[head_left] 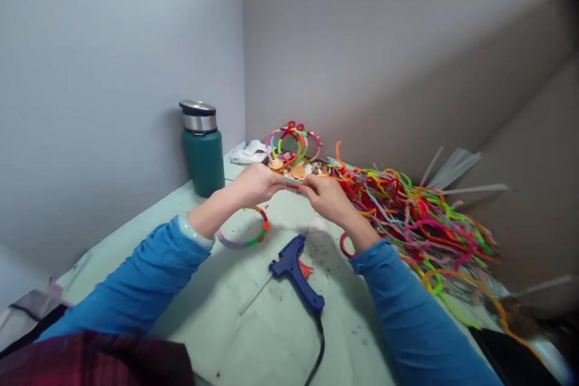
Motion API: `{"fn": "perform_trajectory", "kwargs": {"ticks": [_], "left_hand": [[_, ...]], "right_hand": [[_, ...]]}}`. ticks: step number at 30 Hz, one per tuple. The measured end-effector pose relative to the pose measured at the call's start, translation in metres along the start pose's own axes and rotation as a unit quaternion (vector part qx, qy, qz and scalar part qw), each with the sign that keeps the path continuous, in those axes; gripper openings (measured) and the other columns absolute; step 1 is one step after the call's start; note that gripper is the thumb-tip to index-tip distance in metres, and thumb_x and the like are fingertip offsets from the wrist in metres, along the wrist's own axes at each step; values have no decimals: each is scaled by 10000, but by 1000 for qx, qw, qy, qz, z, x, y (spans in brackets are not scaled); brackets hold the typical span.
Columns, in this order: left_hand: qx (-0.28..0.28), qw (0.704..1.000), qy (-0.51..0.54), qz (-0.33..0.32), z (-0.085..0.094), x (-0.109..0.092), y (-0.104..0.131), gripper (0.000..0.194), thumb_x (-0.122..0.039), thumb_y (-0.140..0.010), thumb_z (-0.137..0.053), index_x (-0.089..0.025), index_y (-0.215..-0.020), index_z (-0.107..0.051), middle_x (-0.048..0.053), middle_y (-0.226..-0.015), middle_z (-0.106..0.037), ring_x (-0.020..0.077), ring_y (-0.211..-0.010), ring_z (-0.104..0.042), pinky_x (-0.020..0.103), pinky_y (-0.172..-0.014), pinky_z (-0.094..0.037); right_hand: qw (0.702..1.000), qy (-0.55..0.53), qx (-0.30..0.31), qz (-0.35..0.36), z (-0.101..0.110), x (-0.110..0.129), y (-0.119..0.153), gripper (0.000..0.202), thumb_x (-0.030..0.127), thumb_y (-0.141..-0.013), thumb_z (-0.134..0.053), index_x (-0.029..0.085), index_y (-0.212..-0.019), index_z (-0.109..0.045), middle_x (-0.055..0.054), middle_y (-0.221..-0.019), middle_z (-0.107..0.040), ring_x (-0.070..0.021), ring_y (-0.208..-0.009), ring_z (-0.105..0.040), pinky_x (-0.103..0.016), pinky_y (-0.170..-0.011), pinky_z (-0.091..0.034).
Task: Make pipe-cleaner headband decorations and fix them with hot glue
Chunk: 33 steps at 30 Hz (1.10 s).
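Note:
A short red pipe cleaner (293,186) spans the gap between my two hands. At its left end, my left hand (259,183) pinches it with closed fingers. My right hand (329,197) grips the other end between thumb and fingers. Below my left wrist lies a multicoloured pipe-cleaner ring (265,228), partly hidden by the forearm. Nearer to me a blue hot glue gun (296,270) rests on its side, with a glue stick (256,294) poking out of its back. Beside my right wrist is a small red loop (345,245), partly covered.
A heap of colourful pipe cleaners (420,211) covers the table's right side. Behind my hands, a tray holds shell-like pieces (298,172) and finished-looking fuzzy rings (294,142). A green bottle (203,160) stands at the left wall. The black cord (320,338) runs towards me.

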<state>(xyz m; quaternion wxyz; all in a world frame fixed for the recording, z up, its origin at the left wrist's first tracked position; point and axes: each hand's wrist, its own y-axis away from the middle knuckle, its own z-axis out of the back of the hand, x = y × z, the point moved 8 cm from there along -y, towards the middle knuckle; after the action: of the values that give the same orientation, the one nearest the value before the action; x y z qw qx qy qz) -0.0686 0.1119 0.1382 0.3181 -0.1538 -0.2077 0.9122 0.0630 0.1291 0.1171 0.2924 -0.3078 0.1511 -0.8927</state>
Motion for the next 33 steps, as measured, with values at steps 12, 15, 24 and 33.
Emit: {"fn": "perform_trajectory", "kwargs": {"ticks": [12,15,24,33], "left_hand": [[70,988,136,-30,7,-74,59,284,-349,-865,-500,-185,-860,-733,-11,-636,-630,92,-560,-481,208,-537,-307],[5,998,59,4,7,-70,67,288,-340,-870,-496,-195,-791,-732,8,-639,-652,109,-583,-512,220,-563,-317],[-100,983,-117,101,-18,-96,74,305,-335,-897,-425,-254,-951,-714,63,-1021,-652,159,-713,-603,254,-576,-373],[-74,989,-122,24,-40,-121,67,287,-187,-888,-395,-237,-943,-672,47,-810,-623,167,-737,-584,251,-635,-387]], "right_hand": [[998,-36,-17,41,27,41,110,189,277,-896,-483,179,-754,-562,17,-665,-554,-116,-609,-476,-230,-585,-326],[997,-8,-67,35,29,34,126,186,254,-897,-474,180,-755,-567,4,-675,-562,-128,-622,-488,-241,-607,-341],[991,52,-123,12,16,-7,150,143,179,-886,-482,201,-884,-623,-38,-847,-659,-164,-764,-581,-258,-698,-398],[978,-32,-203,40,15,14,149,178,208,-914,-451,201,-947,-625,-59,-912,-656,-180,-843,-589,-286,-776,-428]]}}
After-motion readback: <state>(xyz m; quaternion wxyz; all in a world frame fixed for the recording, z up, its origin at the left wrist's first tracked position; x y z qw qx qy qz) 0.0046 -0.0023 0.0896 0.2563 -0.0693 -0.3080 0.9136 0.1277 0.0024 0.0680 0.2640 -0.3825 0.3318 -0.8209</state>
